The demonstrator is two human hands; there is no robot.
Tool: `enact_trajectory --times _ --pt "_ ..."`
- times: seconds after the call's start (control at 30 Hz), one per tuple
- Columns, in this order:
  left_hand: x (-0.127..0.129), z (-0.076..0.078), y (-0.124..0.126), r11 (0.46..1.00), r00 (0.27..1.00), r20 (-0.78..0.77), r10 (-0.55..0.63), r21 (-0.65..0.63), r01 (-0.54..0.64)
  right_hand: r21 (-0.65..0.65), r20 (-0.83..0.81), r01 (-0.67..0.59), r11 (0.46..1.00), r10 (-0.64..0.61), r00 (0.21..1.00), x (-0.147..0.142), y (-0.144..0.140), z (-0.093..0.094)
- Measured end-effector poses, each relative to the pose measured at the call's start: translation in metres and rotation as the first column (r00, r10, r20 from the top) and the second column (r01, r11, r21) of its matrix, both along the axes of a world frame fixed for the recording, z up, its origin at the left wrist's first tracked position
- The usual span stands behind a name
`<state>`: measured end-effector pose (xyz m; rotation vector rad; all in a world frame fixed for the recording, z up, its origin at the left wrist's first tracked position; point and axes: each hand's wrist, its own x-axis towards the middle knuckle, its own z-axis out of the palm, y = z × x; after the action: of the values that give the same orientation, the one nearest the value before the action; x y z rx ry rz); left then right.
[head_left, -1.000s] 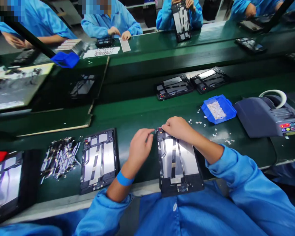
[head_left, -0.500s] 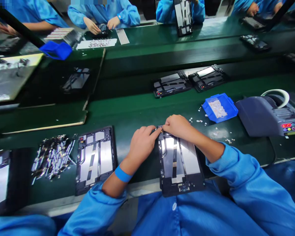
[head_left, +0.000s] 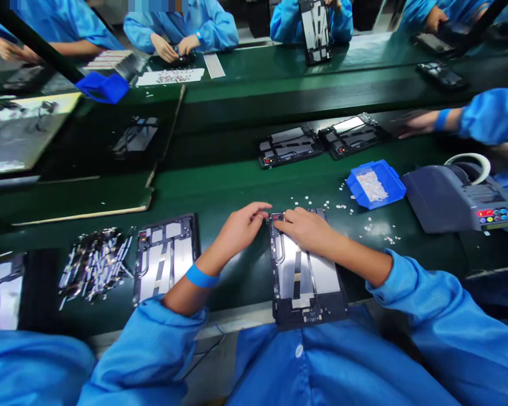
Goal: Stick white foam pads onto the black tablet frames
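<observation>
A black tablet frame (head_left: 307, 276) with silver plates lies lengthwise in front of me, its near end over the table edge. My left hand (head_left: 241, 225) pinches the frame's far left corner with its fingertips. My right hand (head_left: 307, 228) lies flat across the frame's far end, fingertips pressing by the same corner, close to the left fingers. Whether a small part sits under the fingers is hidden. Small white bits (head_left: 322, 204) are scattered just beyond the frame.
A second frame (head_left: 165, 256) and a pile of metal strips (head_left: 93, 262) lie to the left. A blue tray (head_left: 375, 183) and grey tape dispenser (head_left: 452, 197) stand right. Two frames (head_left: 290, 145) sit on the belt; a co-worker's hand (head_left: 410, 124) reaches there.
My left hand closed in on the frame's far corner. My right hand shifted slightly left and flattened on the frame. A co-worker's arm came in from the right.
</observation>
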<state>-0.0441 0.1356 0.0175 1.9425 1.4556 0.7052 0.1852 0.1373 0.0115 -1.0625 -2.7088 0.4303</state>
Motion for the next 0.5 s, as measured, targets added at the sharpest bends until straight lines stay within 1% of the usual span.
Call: enact_trajectory --times 0.03,0.07,0.1,0.13,0.17,0.2,0.23,0.3,0.33,0.37,0.4,0.43,0.47,0.5 --pt "0.004 0.002 0.004 0.999 0.999 -0.002 0.049 -0.021 -0.049 -0.034 -0.028 -0.014 0.999 0.013 1.0 0.002 0.002 0.004" --pt "0.007 0.003 0.008 0.997 0.997 -0.021 0.072 -0.038 -0.073 -0.067 -0.081 -0.023 0.997 0.018 0.997 0.006 0.002 0.009" --pt "0.011 0.004 0.013 0.996 0.996 -0.048 0.069 -0.057 -0.072 -0.091 -0.158 -0.008 0.996 -0.006 0.987 0.013 0.001 0.013" --pt "0.013 0.005 0.017 0.995 0.996 -0.073 0.048 -0.083 -0.054 -0.104 -0.254 0.048 0.993 -0.073 0.965 0.022 -0.004 0.018" --pt "0.015 0.005 0.021 0.992 0.996 -0.083 0.021 -0.121 -0.031 -0.117 -0.35 0.137 0.984 -0.17 0.921 0.033 -0.011 0.021" --pt "0.016 0.005 0.025 0.985 0.998 -0.071 -0.001 -0.17 -0.011 -0.136 -0.428 0.239 0.962 -0.274 0.861 0.046 -0.02 0.024" --pt "0.017 0.004 0.029 0.975 0.999 -0.039 -0.016 -0.224 0.007 -0.165 -0.478 0.334 0.928 -0.371 0.796 0.061 -0.03 0.025" --pt "0.017 0.002 0.035 0.947 0.999 0.041 -0.025 -0.318 0.037 -0.255 -0.494 0.475 0.842 -0.536 0.684 0.091 -0.052 0.021" --pt "0.017 0.001 0.038 0.934 0.997 0.07 -0.025 -0.353 0.048 -0.315 -0.481 0.528 0.789 -0.612 0.628 0.108 -0.062 0.017" --pt "0.017 0.0 0.041 0.925 0.997 0.077 -0.021 -0.376 0.049 -0.377 -0.473 0.584 0.719 -0.692 0.545 0.125 -0.07 0.012" --pt "0.017 -0.001 0.044 0.919 0.998 0.063 -0.013 -0.392 0.037 -0.438 -0.481 0.643 0.628 -0.768 0.423 0.144 -0.076 0.007" --pt "0.017 -0.002 0.046 0.914 0.999 0.05 0.0 -0.405 0.021 -0.499 -0.501 0.688 0.528 -0.823 0.268 0.164 -0.081 0.001" --pt "0.016 -0.003 0.048 0.911 0.999 0.046 0.012 -0.413 0.008 -0.565 -0.528 0.706 0.426 -0.845 0.087 0.185 -0.085 -0.004" --pt "0.015 -0.004 0.049 0.907 0.999 0.049 0.017 -0.422 0.006 -0.631 -0.55 0.699 0.336 -0.83 -0.097 0.205 -0.088 -0.008"
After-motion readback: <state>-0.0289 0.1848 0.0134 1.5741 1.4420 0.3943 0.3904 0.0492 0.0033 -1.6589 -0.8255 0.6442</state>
